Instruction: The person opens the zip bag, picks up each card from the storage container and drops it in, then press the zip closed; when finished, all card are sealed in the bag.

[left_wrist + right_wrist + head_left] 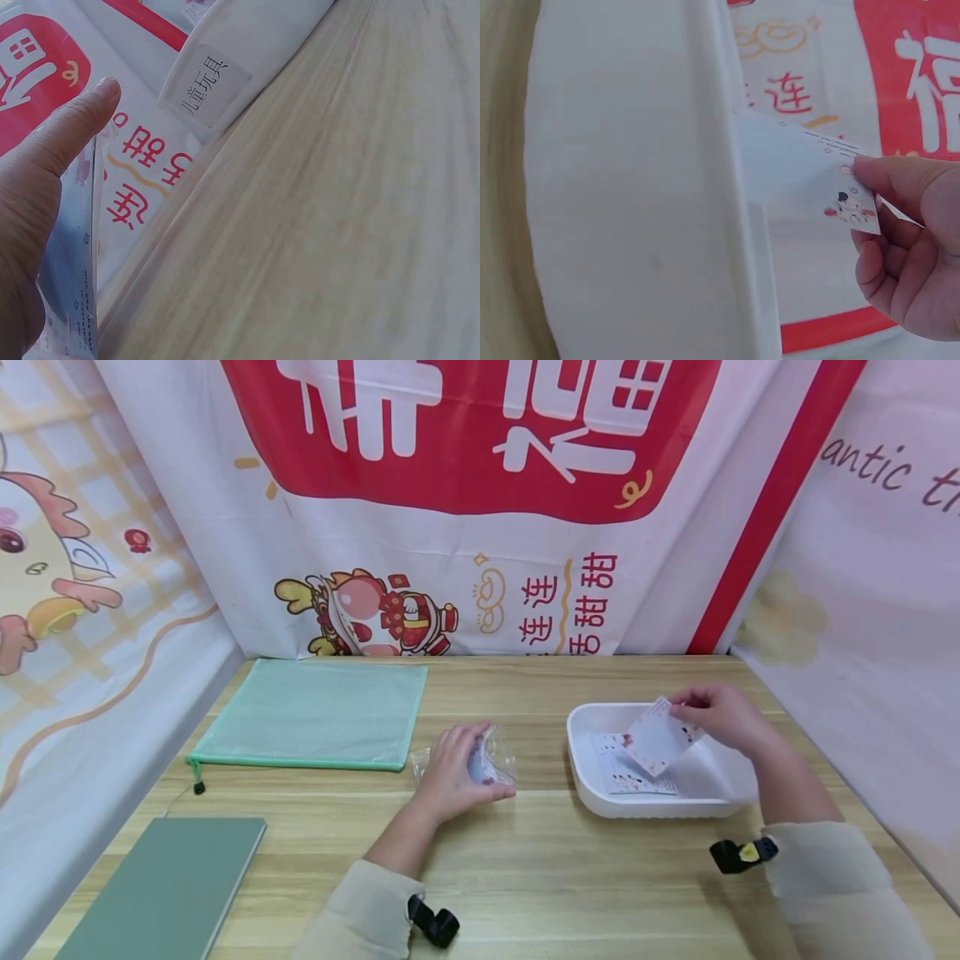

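Observation:
My right hand (pixel 720 718) pinches a printed white card (pixel 663 739) by its corner, thumb on one face and fingers behind. The card hangs tilted over a white plastic basket (pixel 738 789). Inside the basket lies another printed card (pixel 637 777), partly covered by the held one in the head view. On the table to the left, my left hand (pixel 450 777) grips a clear plastic packet (pixel 498 764) with small printed pieces inside, the thumb at its near side and the fingers over the far side. The palm hides much of the packet.
A mint-green mesh zip pouch (pixel 322 714) lies at the back left, its pull tab hanging toward the front. Nearer stands a grey-green notebook (pixel 168 885) lying flat. A paper label (pixel 206 86) is stuck on the basket's side. Printed cloth (pixel 450 543) hangs behind the table (pixel 555 877).

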Motion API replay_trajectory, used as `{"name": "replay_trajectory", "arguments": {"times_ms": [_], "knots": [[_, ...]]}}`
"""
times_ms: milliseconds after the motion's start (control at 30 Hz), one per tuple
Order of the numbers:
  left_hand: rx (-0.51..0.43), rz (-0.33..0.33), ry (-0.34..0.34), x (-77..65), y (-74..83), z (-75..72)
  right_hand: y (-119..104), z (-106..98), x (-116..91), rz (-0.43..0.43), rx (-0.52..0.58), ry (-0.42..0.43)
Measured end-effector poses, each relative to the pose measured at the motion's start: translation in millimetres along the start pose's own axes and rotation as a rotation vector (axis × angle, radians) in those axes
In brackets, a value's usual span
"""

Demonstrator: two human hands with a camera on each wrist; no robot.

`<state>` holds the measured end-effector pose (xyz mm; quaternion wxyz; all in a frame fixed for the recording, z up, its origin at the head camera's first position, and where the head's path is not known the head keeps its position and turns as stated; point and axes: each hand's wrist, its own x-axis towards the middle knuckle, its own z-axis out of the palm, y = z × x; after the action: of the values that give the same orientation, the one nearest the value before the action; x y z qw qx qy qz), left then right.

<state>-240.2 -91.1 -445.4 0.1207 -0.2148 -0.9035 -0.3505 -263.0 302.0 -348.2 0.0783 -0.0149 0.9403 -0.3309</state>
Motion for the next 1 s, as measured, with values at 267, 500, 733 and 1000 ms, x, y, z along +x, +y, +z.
{"name": "replay_trajectory", "arguments": {"times_ms": [267, 500, 733, 1000], "knots": [[0.002, 0.003, 0.004, 0.0, 0.1, -0.3, -38.0, 15.0, -17.8, -0.003, 0.22, 0.183], [-0.003, -0.013, -0.002, -0.2, 0.6, -0.1, -64.4, 55.2, -25.7, -0.037, 0.436, 0.216], [-0.017, -0.027, -0.011, -0.6, 1.4, 0.1, -83.8, 95.0, -26.7, -0.019, 0.519, 0.189], [-0.023, -0.027, -0.005, -0.4, 3.1, -1.5, -86.8, 114.2, -22.1, -0.006, 0.477, 0.156]]}}
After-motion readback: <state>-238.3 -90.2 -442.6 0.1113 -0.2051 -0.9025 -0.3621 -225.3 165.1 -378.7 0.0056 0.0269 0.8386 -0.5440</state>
